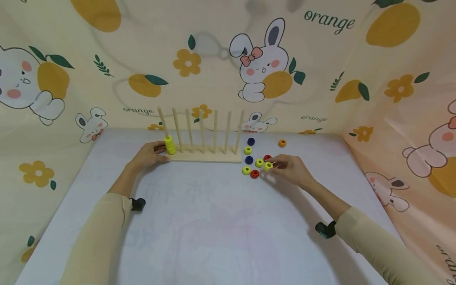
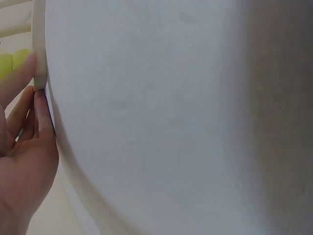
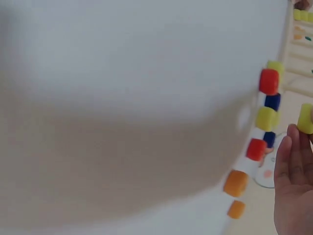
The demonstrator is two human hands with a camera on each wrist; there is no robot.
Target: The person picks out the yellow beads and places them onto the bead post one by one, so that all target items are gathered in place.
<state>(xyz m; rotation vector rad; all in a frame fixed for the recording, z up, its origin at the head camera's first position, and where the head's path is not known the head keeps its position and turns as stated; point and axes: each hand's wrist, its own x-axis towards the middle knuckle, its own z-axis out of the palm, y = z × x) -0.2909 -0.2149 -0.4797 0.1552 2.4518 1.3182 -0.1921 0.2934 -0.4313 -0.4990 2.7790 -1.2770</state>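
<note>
A wooden peg stand with a row of upright pegs stands near the back of the table. Several yellow beads are stacked on its leftmost peg. My left hand holds the left end of the base, thumb at the front; the left wrist view shows the fingers against the base's end. To the right of the stand, my right hand pinches a yellow bead between thumb and fingers, raised over the loose beads. Part of that bead is hidden by the fingers.
Loose beads lie right of the stand: dark blue, yellow and red ones. An orange bead lies farther back; the right wrist view shows two orange beads. A patterned cloth hangs behind the white table.
</note>
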